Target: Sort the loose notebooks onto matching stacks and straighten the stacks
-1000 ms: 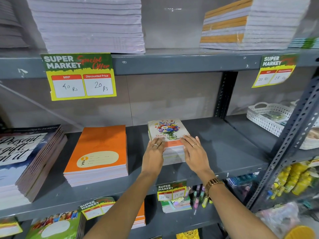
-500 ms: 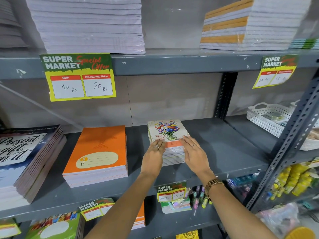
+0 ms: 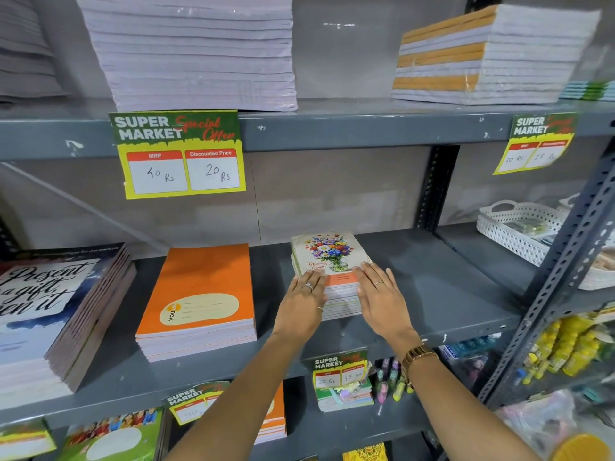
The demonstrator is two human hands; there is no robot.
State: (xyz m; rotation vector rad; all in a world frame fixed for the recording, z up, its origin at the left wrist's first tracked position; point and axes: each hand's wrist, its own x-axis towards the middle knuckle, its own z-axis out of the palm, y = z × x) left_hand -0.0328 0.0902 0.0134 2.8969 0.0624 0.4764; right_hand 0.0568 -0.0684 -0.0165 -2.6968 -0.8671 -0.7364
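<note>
While flat, spread hands (image 3: 342, 302) flank it, the glossy floral notebook stack (image 3: 331, 267) sits squared.

Floral stack (image 3: 329, 257) right of orange stack (image 3: 199, 294)

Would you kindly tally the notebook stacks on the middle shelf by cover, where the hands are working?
Script-cover stack: 1
Orange stack: 1
Flower stack, left hand and right hand pressed to its sides: 1
Total: 3
</note>
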